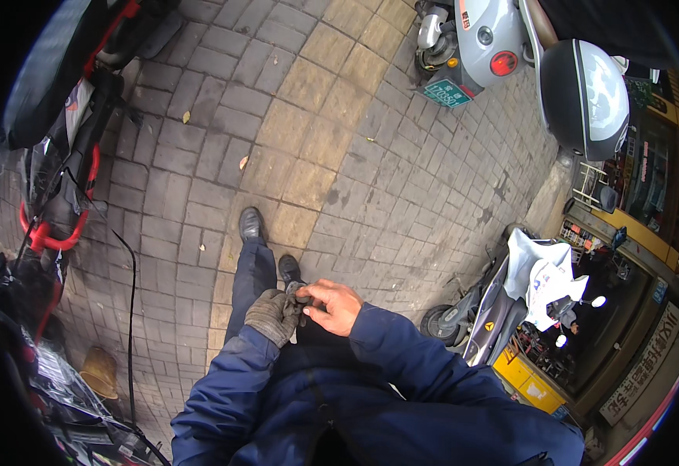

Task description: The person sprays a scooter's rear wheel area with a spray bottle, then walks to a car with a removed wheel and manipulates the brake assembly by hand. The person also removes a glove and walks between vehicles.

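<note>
Closely paired, the left hand (279, 312), in a coarse grey knitted glove (265, 320), and the bare right hand (335, 305) meet around a small dark piece (296, 307), partly hidden by fingers; whether either grip is closed on it, I cannot tell. Beyond are two dark shoes (252, 225), rectangular paving bricks (401, 194), one yellowish strip (300, 155), two scooters (493, 35) rightward, and a tan bucket (100, 374) leftward.

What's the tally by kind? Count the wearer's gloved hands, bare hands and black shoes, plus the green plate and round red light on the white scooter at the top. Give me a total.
Gloved left hand: 1
Bare right hand: 1
Black shoes: 2
Green plate: 1
Round red light: 1
Total: 6
</note>
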Action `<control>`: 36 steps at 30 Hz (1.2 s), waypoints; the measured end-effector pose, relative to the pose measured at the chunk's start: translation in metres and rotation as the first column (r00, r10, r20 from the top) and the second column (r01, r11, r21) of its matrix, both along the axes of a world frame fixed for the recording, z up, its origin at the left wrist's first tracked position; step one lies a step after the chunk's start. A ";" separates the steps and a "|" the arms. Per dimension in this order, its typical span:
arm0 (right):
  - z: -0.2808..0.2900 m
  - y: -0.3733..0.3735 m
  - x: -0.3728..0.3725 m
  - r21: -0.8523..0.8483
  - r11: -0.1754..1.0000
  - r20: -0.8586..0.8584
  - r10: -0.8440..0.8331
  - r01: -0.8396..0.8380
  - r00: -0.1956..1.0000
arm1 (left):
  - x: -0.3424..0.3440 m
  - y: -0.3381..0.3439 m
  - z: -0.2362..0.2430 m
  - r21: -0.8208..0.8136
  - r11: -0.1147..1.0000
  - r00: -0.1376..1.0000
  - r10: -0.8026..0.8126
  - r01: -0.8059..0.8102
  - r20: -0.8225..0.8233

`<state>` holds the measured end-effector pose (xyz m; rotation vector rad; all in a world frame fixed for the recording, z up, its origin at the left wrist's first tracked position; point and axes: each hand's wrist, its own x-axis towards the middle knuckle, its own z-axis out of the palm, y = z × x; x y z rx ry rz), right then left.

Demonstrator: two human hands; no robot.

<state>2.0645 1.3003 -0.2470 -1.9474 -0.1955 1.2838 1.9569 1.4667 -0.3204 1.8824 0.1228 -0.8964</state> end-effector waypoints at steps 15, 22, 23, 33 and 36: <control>-0.014 0.014 0.036 0.005 0.997 0.038 -0.073 0.073 0.997 | 0.040 0.031 0.019 0.045 0.988 0.987 0.153 -0.150 -0.056; -0.113 0.032 0.097 0.073 0.989 -0.163 -0.114 0.127 0.980 | 0.076 0.032 -0.059 0.166 0.962 0.962 0.241 -0.218 -0.132; -0.134 0.035 0.106 0.076 0.989 -0.173 -0.109 0.123 0.979 | 0.080 0.031 -0.076 0.120 0.937 0.928 0.343 -0.327 -0.150; -0.306 0.032 0.198 -0.043 0.997 -0.173 -0.063 0.056 0.983 | 0.146 -0.051 -0.246 -0.036 0.167 0.140 0.664 -0.985 -0.735; -0.312 0.023 0.221 -0.061 0.993 -0.142 -0.104 0.096 0.984 | 0.161 -0.068 -0.267 -0.006 0.016 0.014 0.589 -1.000 -0.808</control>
